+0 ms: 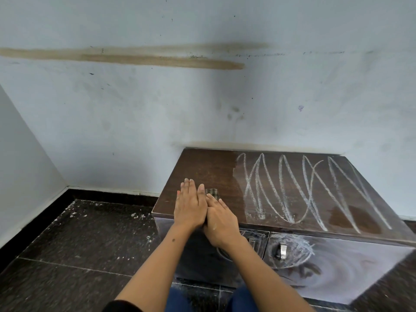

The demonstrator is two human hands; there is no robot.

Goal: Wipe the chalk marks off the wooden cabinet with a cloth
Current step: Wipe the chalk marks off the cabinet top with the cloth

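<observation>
A dark wooden cabinet (209, 167) stands against the wall. White chalk zigzags (310, 190) cover the middle and right of its top, while the left part is bare wood. More chalk scribbles (297, 246) mark the right front door. Both my hands lie side by side on the left front of the top. My left hand (190, 204) is flat with straight fingers. My right hand (221, 221) presses flat beside it. A small checked cloth (212, 192) shows just beyond my fingertips, mostly hidden under the hands.
The pale wall (202, 97) rises directly behind the cabinet, with a corner to the left. A dark tiled floor (78, 244) with white dust specks lies left of the cabinet. A metal handle (282, 251) sticks out of the front door. My knees in blue trousers (180, 300) are at the bottom.
</observation>
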